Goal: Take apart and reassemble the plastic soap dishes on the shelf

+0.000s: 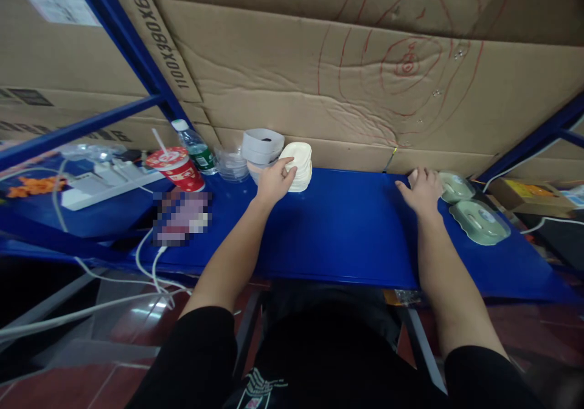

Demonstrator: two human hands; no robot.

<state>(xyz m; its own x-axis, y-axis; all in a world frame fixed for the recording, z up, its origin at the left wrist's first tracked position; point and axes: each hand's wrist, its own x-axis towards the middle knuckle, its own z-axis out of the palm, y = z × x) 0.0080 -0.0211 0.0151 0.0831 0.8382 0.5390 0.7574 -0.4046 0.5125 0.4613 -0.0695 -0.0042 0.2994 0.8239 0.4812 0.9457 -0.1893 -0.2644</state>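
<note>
Stack [301,168] up near the back edge of the table [347,232], left of its middle, and our left hand [275,182] is right at it! Fingers half curled, thumb lying apart from them, up against the left side of the pile; whether they have hold of any layer, we cannot tell. Out towards the right end of the back edge, our right hand [424,190] is spread wide, just beside the green containers [481,221]; what lies under its palm, if anything, we cannot tell.

Danger sits in that uneven pile: the layers don't line up neatly, so a sideways push could slide the upper ones off. Bowls [262,146] stand just beyond our left knuckles, and a careless swing could drive them into the clear tubs [232,164], perhaps toppling the bottle [198,150] and cup [180,168] too. Over on the right, a dragging wrist could shove the nearer green container towards the front edge. And watch the left end: a cable [160,252] hangs over the front edge, so a snagging elbow could drag down the pixelated item [182,217] beside it.
</note>
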